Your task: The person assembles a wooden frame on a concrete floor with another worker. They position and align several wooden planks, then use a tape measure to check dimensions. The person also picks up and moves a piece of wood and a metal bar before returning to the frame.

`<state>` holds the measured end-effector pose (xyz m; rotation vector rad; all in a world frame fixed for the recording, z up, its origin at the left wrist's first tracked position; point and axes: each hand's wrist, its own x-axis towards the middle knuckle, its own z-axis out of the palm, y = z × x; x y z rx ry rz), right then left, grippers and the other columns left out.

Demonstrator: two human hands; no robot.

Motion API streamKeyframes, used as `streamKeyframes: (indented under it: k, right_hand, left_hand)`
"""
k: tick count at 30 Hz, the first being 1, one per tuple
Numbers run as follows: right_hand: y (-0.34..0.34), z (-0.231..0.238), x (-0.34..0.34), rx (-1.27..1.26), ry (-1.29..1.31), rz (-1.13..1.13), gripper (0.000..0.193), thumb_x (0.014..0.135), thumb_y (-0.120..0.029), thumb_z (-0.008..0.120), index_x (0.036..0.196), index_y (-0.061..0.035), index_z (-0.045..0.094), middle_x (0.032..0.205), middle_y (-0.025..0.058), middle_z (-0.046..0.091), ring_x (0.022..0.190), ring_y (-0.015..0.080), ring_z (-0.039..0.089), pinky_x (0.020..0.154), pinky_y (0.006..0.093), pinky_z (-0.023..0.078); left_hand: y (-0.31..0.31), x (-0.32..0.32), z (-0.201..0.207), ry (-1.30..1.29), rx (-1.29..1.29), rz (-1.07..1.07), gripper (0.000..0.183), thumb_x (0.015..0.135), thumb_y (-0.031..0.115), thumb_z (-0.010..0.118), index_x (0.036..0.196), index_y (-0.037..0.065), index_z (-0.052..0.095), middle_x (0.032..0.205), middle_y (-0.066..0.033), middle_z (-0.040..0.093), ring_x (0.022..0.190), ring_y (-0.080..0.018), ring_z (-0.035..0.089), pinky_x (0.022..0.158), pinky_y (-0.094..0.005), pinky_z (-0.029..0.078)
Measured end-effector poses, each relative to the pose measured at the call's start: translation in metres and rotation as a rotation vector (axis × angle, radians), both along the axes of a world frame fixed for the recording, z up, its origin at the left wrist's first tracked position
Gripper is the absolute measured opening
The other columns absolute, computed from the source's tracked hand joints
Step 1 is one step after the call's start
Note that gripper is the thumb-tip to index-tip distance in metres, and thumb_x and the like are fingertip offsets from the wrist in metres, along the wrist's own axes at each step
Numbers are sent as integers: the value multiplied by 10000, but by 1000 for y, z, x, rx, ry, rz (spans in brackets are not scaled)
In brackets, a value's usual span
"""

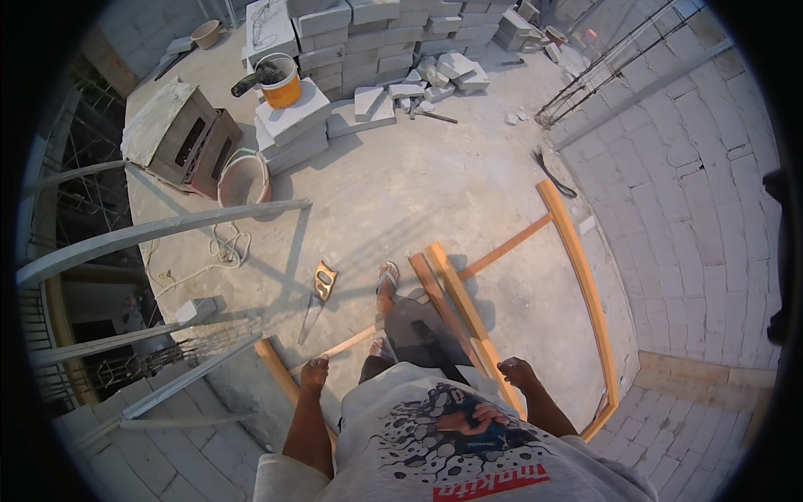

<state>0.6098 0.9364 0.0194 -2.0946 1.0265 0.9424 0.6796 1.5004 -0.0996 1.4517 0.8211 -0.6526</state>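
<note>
My left hand (314, 374) is closed, its fingers pressed together near the thin wooden crosspiece (351, 340); whatever it may hold is too small to make out. Beside a long wooden beam (468, 309), my right hand (520, 374) has its fingers curled, and what is in them is hidden. A reddish board (443, 301) lies along that beam's left side. On the floor ahead of my left hand lies a handsaw (324, 282) with a wooden handle. Another crosspiece (506, 245) runs from the beam to a long outer timber (585, 276) at the right.
Grey blocks (360, 42) are stacked at the back, with an orange bucket (282, 82) on the lower ones. A pale bucket (244, 180), a crate (196, 138), rope (227, 247) and a metal pole (167, 233) are at the left. A block wall (677, 201) bounds the right.
</note>
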Motion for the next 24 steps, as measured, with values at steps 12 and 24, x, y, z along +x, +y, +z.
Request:
streamKeyframes:
  k: [12,24]
  right_hand:
    - [-14,1,257,67,-231,16,511,848,-449,622,1096,-5,666,1095,231,670,1060,354,636,924,398,480]
    - [-56,10,299,-104,-248,-115,478,850,-456,630,999,-7,702,768,121,692,713,218,673,709,369,528]
  left_hand:
    - [0,178,42,180,228,-174,386,950,404,578,1040,32,631,774,-4,588,639,-109,539,526,-252,376]
    - [-82,417,50,-108,-78,-258,319,886,374,688,803,95,559,680,40,492,585,-80,466,522,-253,350]
